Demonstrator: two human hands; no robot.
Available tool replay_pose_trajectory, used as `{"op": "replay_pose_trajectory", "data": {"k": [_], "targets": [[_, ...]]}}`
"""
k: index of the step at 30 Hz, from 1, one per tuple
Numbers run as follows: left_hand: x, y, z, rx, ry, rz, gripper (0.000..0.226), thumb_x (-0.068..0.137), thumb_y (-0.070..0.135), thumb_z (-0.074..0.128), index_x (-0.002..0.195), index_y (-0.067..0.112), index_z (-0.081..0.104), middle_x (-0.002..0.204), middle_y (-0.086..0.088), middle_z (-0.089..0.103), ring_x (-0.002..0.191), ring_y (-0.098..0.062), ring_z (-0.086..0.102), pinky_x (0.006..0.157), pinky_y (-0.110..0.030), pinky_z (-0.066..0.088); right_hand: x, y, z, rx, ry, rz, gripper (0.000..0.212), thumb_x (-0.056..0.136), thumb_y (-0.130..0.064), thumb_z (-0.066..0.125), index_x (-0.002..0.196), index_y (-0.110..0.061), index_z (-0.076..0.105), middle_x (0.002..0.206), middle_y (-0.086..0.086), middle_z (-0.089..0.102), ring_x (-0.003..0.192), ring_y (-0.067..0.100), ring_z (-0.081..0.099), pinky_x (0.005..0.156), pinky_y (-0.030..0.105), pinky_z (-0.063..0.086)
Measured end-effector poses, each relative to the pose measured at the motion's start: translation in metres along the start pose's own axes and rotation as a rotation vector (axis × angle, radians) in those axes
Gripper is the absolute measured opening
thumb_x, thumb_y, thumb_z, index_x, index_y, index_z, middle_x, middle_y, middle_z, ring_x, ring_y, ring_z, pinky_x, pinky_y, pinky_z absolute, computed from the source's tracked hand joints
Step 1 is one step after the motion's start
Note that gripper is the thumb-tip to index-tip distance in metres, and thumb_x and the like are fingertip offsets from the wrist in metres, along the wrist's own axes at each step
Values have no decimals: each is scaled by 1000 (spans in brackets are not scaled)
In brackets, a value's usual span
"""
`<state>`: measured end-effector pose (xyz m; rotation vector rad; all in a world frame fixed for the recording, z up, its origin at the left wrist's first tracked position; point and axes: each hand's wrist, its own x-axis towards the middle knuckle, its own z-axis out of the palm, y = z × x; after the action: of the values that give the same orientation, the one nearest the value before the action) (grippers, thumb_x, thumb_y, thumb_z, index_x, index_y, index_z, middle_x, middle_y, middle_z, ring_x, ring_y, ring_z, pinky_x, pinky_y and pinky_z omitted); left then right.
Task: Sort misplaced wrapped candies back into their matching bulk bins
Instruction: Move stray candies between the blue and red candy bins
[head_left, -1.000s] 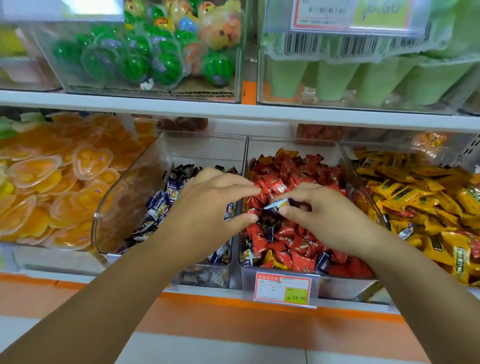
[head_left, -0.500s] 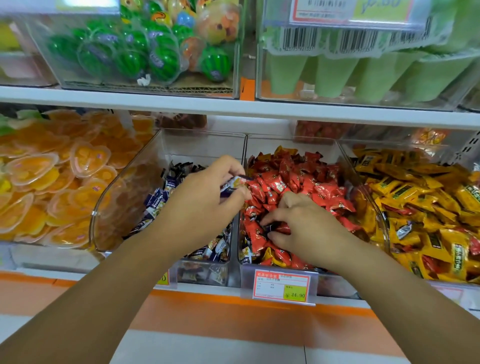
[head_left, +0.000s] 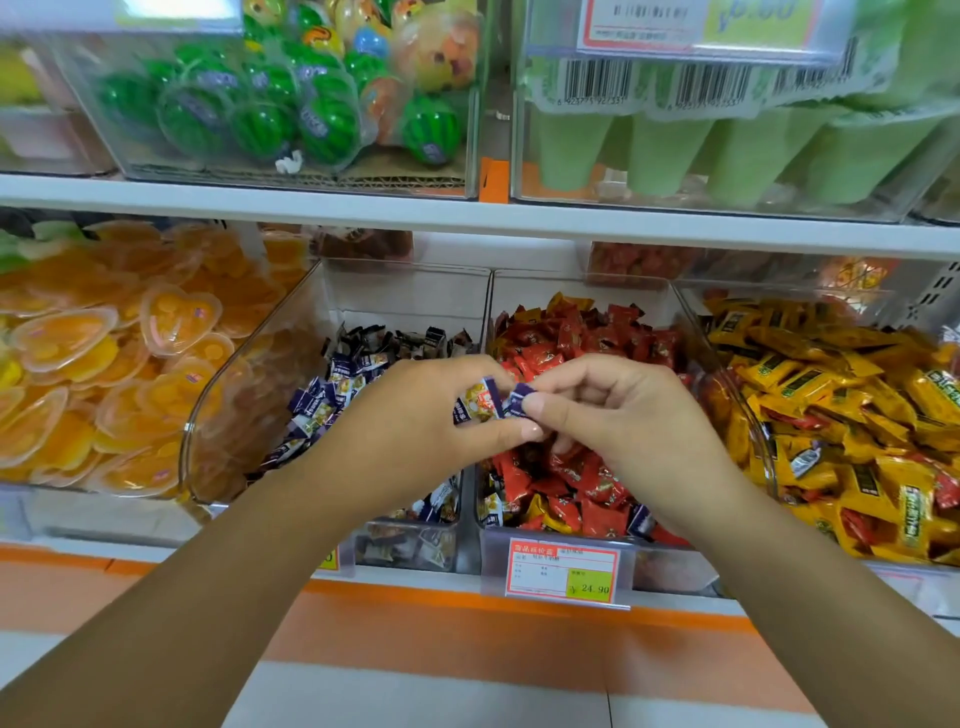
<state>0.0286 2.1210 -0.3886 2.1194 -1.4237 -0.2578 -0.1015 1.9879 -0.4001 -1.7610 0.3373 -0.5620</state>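
A purple-wrapped candy (head_left: 478, 404) is pinched in the left hand (head_left: 410, 421), a second purple candy (head_left: 518, 401) pinched by the right hand (head_left: 623, 415), both held above the edge of the red bin (head_left: 582, 291). The pass is best made with a firm pinch, then both released over the purple bin (head_left: 410, 296).

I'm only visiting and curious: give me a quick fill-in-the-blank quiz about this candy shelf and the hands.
The price tag marked 24.90 hangs under the centre bin, full of ____ candies. The left hand and right hand each pinch a purple candy matching the neighbouring bin on its ____. The far right bin holds mostly ____ wrappers.
Missing words: red; left; yellow.
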Motion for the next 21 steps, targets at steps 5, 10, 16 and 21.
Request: {"op": "replay_pose_trajectory", "data": {"k": [5,10,16,21], "targets": [[0,-8,-7,71,117,-48,25,84,59,49,95,37,53,61,6,59,49,-8,52,47,-24,34,9,22,-5,-501,-150,-76,7,88,-27,66,93,-30,70,85,-17,67,84,-1,59,75,17,44],[-2,-17,-9,23,152,-94,34,86,59,42,101,31,53,65,0,63,51,-13,58,49,-29,38,10,41,8,-981,-366,-208,24,81,-49,67,105,-42,68,108,-12,39,102,9,30,92,26,32],[-3,-17,-12,-49,145,-87,20,90,49,44,89,32,54,73,-14,65,47,-22,48,43,-30,35,16,40,-1,-1155,-247,-150,26,93,-36,54,116,-43,64,104,-10,35,100,11,27,89,29,35],[-4,-16,-12,-86,141,-94,14,94,39,48,87,31,57,64,-4,64,43,-17,42,41,-28,33,14,41,6,-1104,-372,-50,36,87,-54,56,120,-42,61,116,-11,33,106,12,26,97,32,32]]}}
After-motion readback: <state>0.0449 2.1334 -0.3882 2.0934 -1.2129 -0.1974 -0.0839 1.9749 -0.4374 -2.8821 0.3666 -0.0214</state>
